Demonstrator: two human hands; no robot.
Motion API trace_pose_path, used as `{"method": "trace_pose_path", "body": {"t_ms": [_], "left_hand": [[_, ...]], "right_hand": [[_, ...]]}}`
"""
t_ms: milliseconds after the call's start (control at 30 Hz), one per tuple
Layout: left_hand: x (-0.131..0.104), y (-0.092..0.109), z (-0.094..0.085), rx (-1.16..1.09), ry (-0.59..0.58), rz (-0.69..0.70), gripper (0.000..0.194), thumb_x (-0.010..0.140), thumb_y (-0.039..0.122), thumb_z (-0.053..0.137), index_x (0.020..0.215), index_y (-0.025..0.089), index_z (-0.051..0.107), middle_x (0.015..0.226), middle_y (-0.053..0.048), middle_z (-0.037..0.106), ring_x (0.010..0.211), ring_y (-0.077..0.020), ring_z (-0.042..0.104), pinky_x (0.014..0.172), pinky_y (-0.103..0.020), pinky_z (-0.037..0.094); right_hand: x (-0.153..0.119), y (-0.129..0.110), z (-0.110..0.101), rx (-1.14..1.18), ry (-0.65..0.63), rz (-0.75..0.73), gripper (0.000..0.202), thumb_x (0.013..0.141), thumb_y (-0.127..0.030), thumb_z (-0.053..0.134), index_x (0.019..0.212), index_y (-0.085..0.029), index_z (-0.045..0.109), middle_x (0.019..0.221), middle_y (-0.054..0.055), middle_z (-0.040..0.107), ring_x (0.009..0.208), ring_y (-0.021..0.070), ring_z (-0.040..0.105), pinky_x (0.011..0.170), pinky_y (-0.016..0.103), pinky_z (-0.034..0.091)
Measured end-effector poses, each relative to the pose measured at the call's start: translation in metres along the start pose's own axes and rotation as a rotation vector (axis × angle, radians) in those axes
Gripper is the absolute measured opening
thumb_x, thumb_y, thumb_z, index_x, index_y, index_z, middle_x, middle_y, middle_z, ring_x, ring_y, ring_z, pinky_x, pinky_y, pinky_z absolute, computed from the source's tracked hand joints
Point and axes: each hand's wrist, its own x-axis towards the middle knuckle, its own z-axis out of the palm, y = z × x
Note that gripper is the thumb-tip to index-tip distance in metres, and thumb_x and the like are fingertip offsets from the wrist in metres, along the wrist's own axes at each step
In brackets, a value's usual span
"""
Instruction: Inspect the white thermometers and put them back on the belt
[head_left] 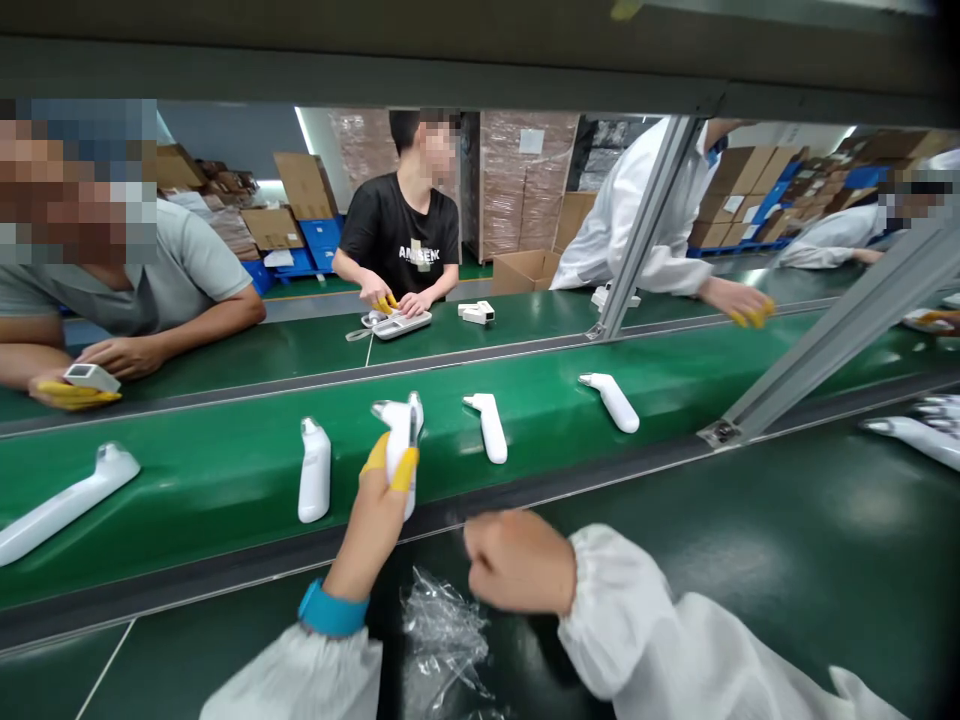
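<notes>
My left hand [382, 495], with yellow finger covers and a blue band at the wrist, holds a white handheld device [397, 440] over the green belt [225, 450]. Another white device shows right behind it. My right hand [517, 560] is curled above the dark green bench, slightly blurred; whether anything is in its fingers is hidden. Just left of it lies crumpled clear plastic [446, 640]. On the belt, one white device [493, 428] lies to the right of my left hand and another [315, 472] to its left.
More white devices lie on the belt at far left [67, 510] and right [616, 403]. A metal post [840, 330] slants up at the right. Across the belt, several people handle white parts at a green bench [300, 350]. One person's hand [739, 300] reaches over the belt.
</notes>
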Motion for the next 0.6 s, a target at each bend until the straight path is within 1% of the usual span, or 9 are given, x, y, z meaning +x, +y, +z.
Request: {"method": "trace_pose_path", "body": {"t_ms": [67, 100, 200, 267, 367, 433, 500, 533, 600], "left_hand": [[0.025, 0.005, 0.021, 0.135, -0.131, 0.077, 0.045, 0.090, 0.037, 0.050, 0.131, 0.018, 0.050, 0.131, -0.011, 0.057, 0.123, -0.0252, 0.051, 0.106, -0.035, 0.037], [0.035, 0.009, 0.034, 0.178, -0.165, 0.077, 0.044, 0.087, 0.032, 0.054, 0.128, 0.017, 0.053, 0.127, -0.013, 0.059, 0.121, -0.0265, 0.052, 0.105, -0.036, 0.038], [0.049, 0.017, 0.072, 0.291, -0.169, -0.013, 0.046, 0.084, 0.027, 0.055, 0.125, 0.007, 0.056, 0.123, -0.024, 0.056, 0.119, -0.0370, 0.052, 0.101, -0.048, 0.038], [0.052, 0.020, 0.083, 0.346, -0.138, -0.032, 0.052, 0.084, 0.033, 0.056, 0.127, 0.005, 0.054, 0.130, -0.027, 0.050, 0.125, -0.0422, 0.045, 0.103, -0.053, 0.034], [0.059, 0.017, 0.075, 0.373, -0.057, -0.021, 0.062, 0.087, 0.047, 0.049, 0.139, 0.012, 0.044, 0.140, -0.024, 0.041, 0.134, -0.0432, 0.031, 0.109, -0.056, 0.023], [0.069, 0.011, 0.062, 0.366, -0.025, -0.059, 0.065, 0.086, 0.047, 0.050, 0.140, 0.012, 0.042, 0.141, -0.026, 0.038, 0.134, -0.0467, 0.029, 0.106, -0.062, 0.022], [0.079, 0.004, 0.049, 0.320, -0.046, -0.111, 0.062, 0.079, 0.040, 0.059, 0.131, 0.006, 0.051, 0.132, -0.030, 0.046, 0.128, -0.0491, 0.036, 0.102, -0.063, 0.027], [0.082, 0.001, 0.043, 0.279, -0.065, -0.125, 0.056, 0.076, 0.036, 0.062, 0.124, 0.005, 0.056, 0.125, -0.029, 0.052, 0.124, -0.0478, 0.043, 0.100, -0.061, 0.031], [0.078, -0.002, 0.032, 0.153, -0.088, -0.107, 0.045, 0.078, 0.034, 0.061, 0.114, 0.009, 0.062, 0.112, -0.023, 0.062, 0.115, -0.0403, 0.054, 0.098, -0.053, 0.038]], "right_hand": [[-0.009, -0.009, 0.020, -0.028, -0.141, -0.075, 0.021, 0.072, -0.025, 0.051, 0.083, -0.018, 0.066, 0.086, 0.009, 0.073, 0.075, 0.0249, 0.068, 0.060, 0.031, 0.043], [-0.012, -0.014, 0.029, -0.051, -0.156, -0.072, 0.025, 0.072, -0.026, 0.051, 0.087, -0.017, 0.067, 0.088, 0.010, 0.073, 0.076, 0.0266, 0.069, 0.060, 0.032, 0.045], [-0.014, -0.022, 0.042, -0.077, -0.175, -0.071, 0.030, 0.073, -0.027, 0.049, 0.092, -0.015, 0.070, 0.091, 0.013, 0.074, 0.079, 0.0295, 0.071, 0.062, 0.035, 0.049], [-0.012, -0.021, 0.041, -0.058, -0.199, -0.098, 0.031, 0.074, -0.028, 0.049, 0.092, -0.015, 0.071, 0.092, 0.013, 0.074, 0.080, 0.0294, 0.071, 0.062, 0.035, 0.050], [-0.008, -0.017, 0.035, -0.043, -0.234, -0.125, 0.031, 0.076, -0.029, 0.050, 0.094, -0.015, 0.071, 0.094, 0.013, 0.075, 0.083, 0.0298, 0.071, 0.062, 0.034, 0.051], [-0.006, -0.014, 0.033, -0.041, -0.258, -0.141, 0.031, 0.077, -0.030, 0.051, 0.095, -0.014, 0.071, 0.096, 0.014, 0.074, 0.087, 0.0308, 0.071, 0.063, 0.035, 0.051], [-0.005, -0.011, 0.031, -0.019, -0.288, -0.162, 0.028, 0.078, -0.028, 0.052, 0.093, -0.014, 0.071, 0.097, 0.014, 0.074, 0.089, 0.0308, 0.071, 0.066, 0.034, 0.051], [-0.004, -0.008, 0.029, 0.010, -0.311, -0.182, 0.026, 0.079, -0.027, 0.053, 0.091, -0.014, 0.072, 0.097, 0.013, 0.074, 0.090, 0.0300, 0.071, 0.068, 0.034, 0.051], [-0.003, -0.002, 0.023, 0.110, -0.330, -0.224, 0.021, 0.081, -0.025, 0.054, 0.086, -0.016, 0.072, 0.095, 0.010, 0.075, 0.091, 0.0269, 0.071, 0.073, 0.031, 0.050]]}}
